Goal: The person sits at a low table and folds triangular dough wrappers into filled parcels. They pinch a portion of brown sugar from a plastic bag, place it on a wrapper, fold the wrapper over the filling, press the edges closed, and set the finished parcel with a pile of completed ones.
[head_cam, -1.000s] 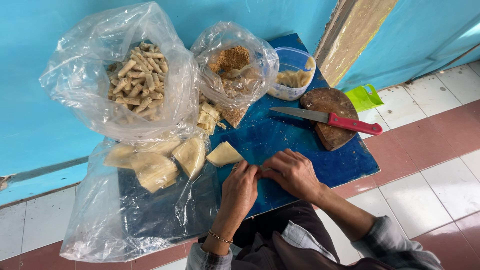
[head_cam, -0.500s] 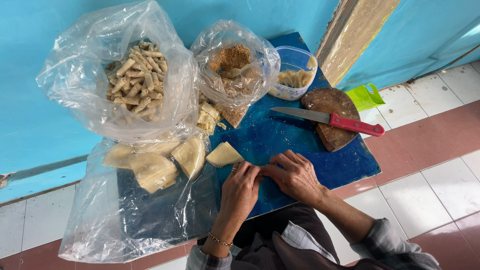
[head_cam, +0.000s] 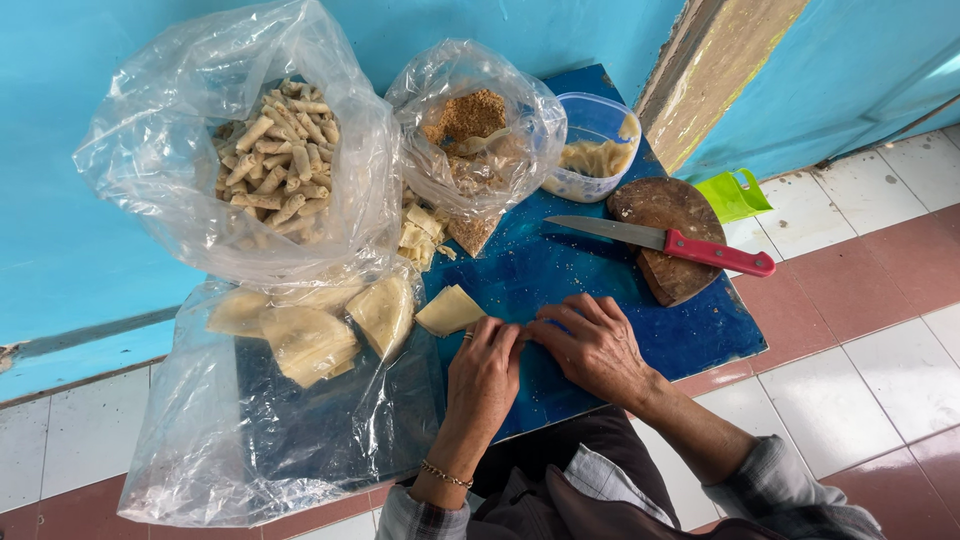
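The blue surface [head_cam: 600, 290] carried the same layout as half a second before; nothing on it had shifted. Largest, at far left, stood the open clear plastic bag of finished rolls [head_cam: 270, 150], pale and stick-shaped. Below it lay a flat clear bag of folded wrapper sheets [head_cam: 300, 335], cream-coloured, spilling toward the near left edge. At far centre sat a smaller clear bag of brown crumbs [head_cam: 470, 120], and to its right a clear tub [head_cam: 595, 155] holding pale paste. No labels or print showed on any package. The only change was small: the left hand [head_cam: 485, 375] and right hand [head_cam: 595, 345] had drawn closer together, fingers curled shut and pinching a roll hidden between them, at near centre of the surface, so the rolling appeared under way. One loose wrapper [head_cam: 450, 310] lay just left of the hands.
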{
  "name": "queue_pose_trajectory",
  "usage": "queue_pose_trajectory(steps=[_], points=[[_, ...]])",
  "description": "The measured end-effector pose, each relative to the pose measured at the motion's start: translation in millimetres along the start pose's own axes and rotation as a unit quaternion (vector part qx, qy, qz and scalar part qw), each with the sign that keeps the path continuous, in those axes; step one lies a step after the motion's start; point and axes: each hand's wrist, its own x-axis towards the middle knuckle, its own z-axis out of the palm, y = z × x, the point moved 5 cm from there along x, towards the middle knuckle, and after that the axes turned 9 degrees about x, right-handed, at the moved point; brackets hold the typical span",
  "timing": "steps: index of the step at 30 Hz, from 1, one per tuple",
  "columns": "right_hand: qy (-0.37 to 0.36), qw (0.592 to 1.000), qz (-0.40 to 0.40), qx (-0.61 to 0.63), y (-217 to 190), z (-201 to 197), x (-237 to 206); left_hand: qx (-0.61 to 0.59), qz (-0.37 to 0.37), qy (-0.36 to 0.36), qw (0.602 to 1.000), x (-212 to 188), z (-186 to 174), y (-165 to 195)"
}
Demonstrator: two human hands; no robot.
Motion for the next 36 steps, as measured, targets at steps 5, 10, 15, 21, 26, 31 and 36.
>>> queue_pose_trajectory(steps=[5,10,15,21,26,31,36], points=[[-0.006,0.999,0.013,0.034,-1.1,4.1,0.9,0.041,-0.002,0.028,0.999,0.8,5.7,-0.2],[-0.03,0.996,0.046,0.063,2.4,6.2,3.9,-0.025,-0.03,0.05,0.998,-0.4,-3.0,-3.0],[0.02,0.999,-0.018,0.027,-33.4,-14.1,17.2,-0.177,-0.078,0.05,0.98,-9.5,-21.8,-11.9],[0.085,0.989,-0.118,-0.008,-71.1,-51.8,85.9,-0.265,-0.146,0.107,0.947,-35.7,-55.6,-37.3],[0.161,0.969,-0.177,-0.069,-90.3,-52.5,205.9,-0.279,-0.154,0.115,0.941,-48.3,-60.6,-48.5],[0.232,0.944,-0.201,-0.119,-101.1,-37.7,266.0,-0.282,-0.138,0.167,0.935,-58.0,-56.1,-58.3],[-0.006,0.993,-0.027,0.113,-68.6,-3.3,176.2,-0.391,-0.187,0.211,0.876,-65.2,-41.0,-75.9]])
